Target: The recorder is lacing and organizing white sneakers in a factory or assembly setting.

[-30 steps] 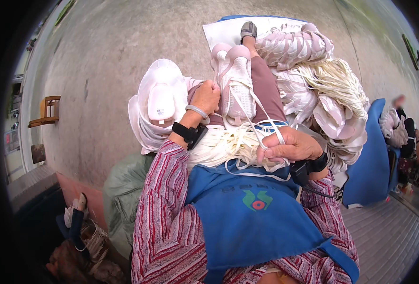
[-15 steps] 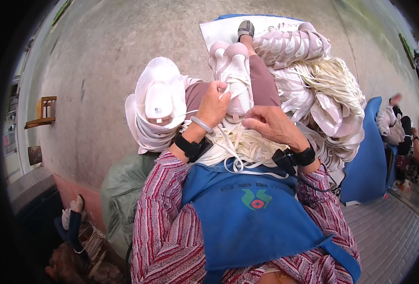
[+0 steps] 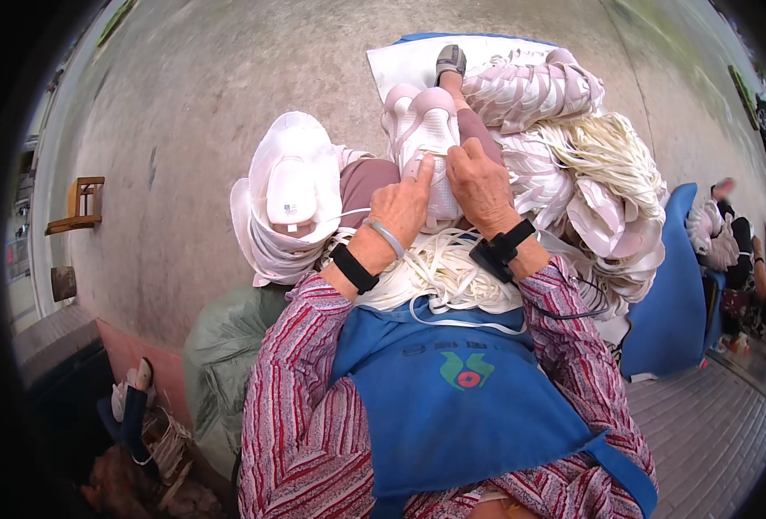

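Observation:
A white and pale pink shoe upper (image 3: 437, 130) lies over my lap, toe end away from me, beside another one on its left. My left hand (image 3: 400, 208) is closed at the upper's left side, its thumb pressed on the lacing area. Opposite it, my right hand (image 3: 481, 183) pinches a thin white shoelace just above the upper. A short stretch of lace shows between the two hands. Below them a heap of loose white shoelaces (image 3: 452, 268) rests on my lap, over the blue apron (image 3: 400, 346).
Stacked shoe uppers (image 3: 292, 160) stand left of my knee. To the right lie a bundle of uppers (image 3: 534, 91), a hank of cream laces (image 3: 616, 147) and more uppers. A small wooden stool (image 3: 80, 203) is far left. Other people sit at the right edge and lower left.
My right hand has moved up and left from near the upper's close end to its lacing area. My left hand has shifted slightly and now presses on the upper.

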